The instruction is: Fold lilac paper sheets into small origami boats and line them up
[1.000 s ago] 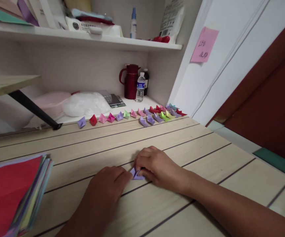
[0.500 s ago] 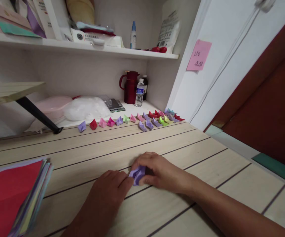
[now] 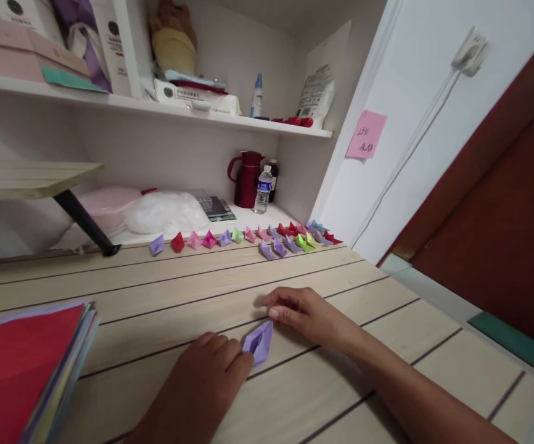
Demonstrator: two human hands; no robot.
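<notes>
A purple folded paper boat (image 3: 262,349) sits on the wooden tabletop (image 3: 188,290) in front of me, its folds opened along the middle. My left hand (image 3: 214,364) is closed on the boat's near left end, thumb and forefinger pinching the paper. Just past the far tip is my right hand (image 3: 299,311), fingers curved and a little apart from the thumb. Its thumb lies close to that tip; whether they touch is hard to tell. Nothing shows in the right hand's grasp.
Several small paper boats (image 3: 209,239) in many colours line the table's back edge, doubling up at the right. A stack of coloured paper (image 3: 21,364) lies at the left. Behind stand a red jug (image 3: 247,180), a water bottle (image 3: 262,191) and a black-legged raised shelf (image 3: 31,179).
My right hand has let go of the purple boat and moved slightly right. More of the boat shows now, with its far end uncovered. The camera view has tilted up a little.
</notes>
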